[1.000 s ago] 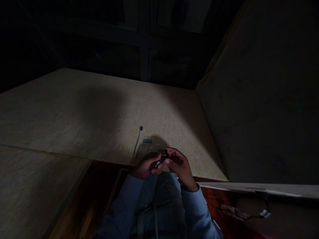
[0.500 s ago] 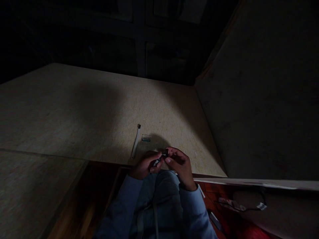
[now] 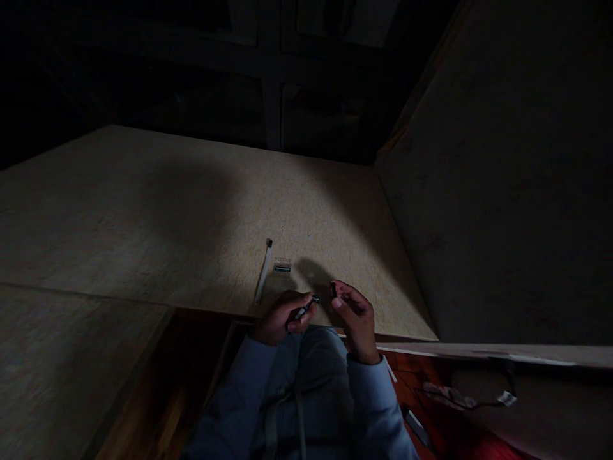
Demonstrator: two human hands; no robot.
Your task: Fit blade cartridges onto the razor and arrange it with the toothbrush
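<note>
My left hand (image 3: pixel 286 314) is closed around a slim dark handle with a pale section (image 3: pixel 302 312), its small shiny tip pointing up to the right. Between the thumb and fingers of my right hand (image 3: pixel 357 313) is a small black piece (image 3: pixel 334 291), too dark to name. A gap separates this piece from the handle's tip. Beyond my left hand, a long white stick with a dark end (image 3: pixel 263 271) lies on the tabletop (image 3: pixel 215 211). Beside it rests a small clear case with a dark teal strip (image 3: pixel 282 267).
A dark panelled surface (image 3: pixel 268 108) stands behind the table, and a wall (image 3: pixel 493 191) rises at the right. Below the table's right edge, a thin dark cable with a pale tag (image 3: pixel 506 398) and a grey-white oblong object (image 3: pixel 417 427) are visible. The light is dim.
My right hand has moved right, taking the small black piece away from the tip of the handle. My left hand stays nearly where it was, still holding the handle.
</note>
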